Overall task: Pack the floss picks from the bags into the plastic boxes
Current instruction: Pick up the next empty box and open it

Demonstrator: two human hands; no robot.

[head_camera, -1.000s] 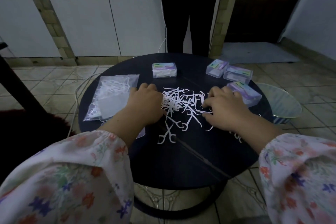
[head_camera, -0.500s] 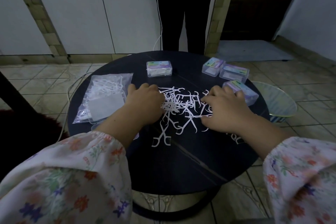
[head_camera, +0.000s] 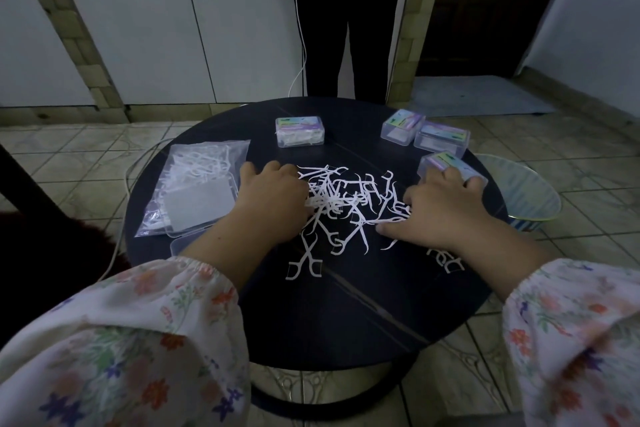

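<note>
**Loose picks between my hands, easy to scatter**

The floss picks [head_camera: 346,204] lie in a tangled white heap at the middle of the round table [head_camera: 346,305], with a crossed pair [head_camera: 304,262] nearer me and a few strays [head_camera: 446,262] near my right wrist. My left hand [head_camera: 273,199] rests on the heap's left edge, fingers curled under; I cannot tell whether it pinches any. My right hand [head_camera: 440,206] lies flatter on the right edge, fingers loosely spread.

The risk I judge: raking the hooked picks could snag them and flick some off the table, or my right knuckles could nudge the closest plastic box [head_camera: 446,165], which they partly cover.

Far left sits a bag [head_camera: 201,184] holding more picks, over a clear tray. Three more boxes [head_camera: 300,131] stand at the far side. Dim light hides both sets of fingertips.
</note>
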